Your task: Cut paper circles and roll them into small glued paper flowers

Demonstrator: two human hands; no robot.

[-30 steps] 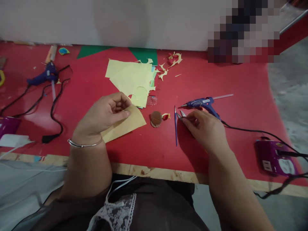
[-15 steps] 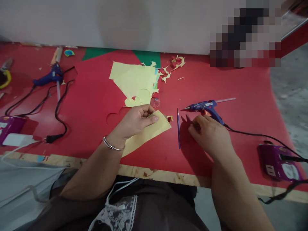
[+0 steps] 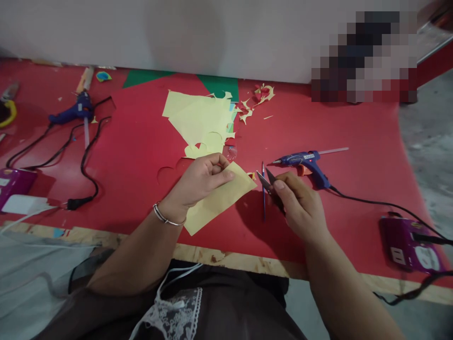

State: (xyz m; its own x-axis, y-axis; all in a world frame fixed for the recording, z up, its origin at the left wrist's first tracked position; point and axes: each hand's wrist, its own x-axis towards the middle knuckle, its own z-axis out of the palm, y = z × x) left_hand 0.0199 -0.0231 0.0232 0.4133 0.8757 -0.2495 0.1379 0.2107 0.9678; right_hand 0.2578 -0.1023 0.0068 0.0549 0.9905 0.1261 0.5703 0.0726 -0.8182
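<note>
Between thumb and fingers, my left hand pinches a piece of yellow paper over the red tabletop. My right hand is closed on a pair of scissors, whose dark blades are parted and point toward the paper's right corner, apart from it. Most of the scissor handles are hidden in my palm. Under the blades lies a thin blue brush-like stick. A blue glue gun rests just beyond my right hand, a glue stick sticking out of its back.
Cut yellow sheets and paper scraps lie ahead. At left are a second glue gun, black cables and yellow-handled scissors. A purple box with cords sits at right. A white wall closes the back.
My right hand has turned and lifted the scissors off the table, and their blades now show parted. The yellow paper has tilted slightly, still in my left hand.
</note>
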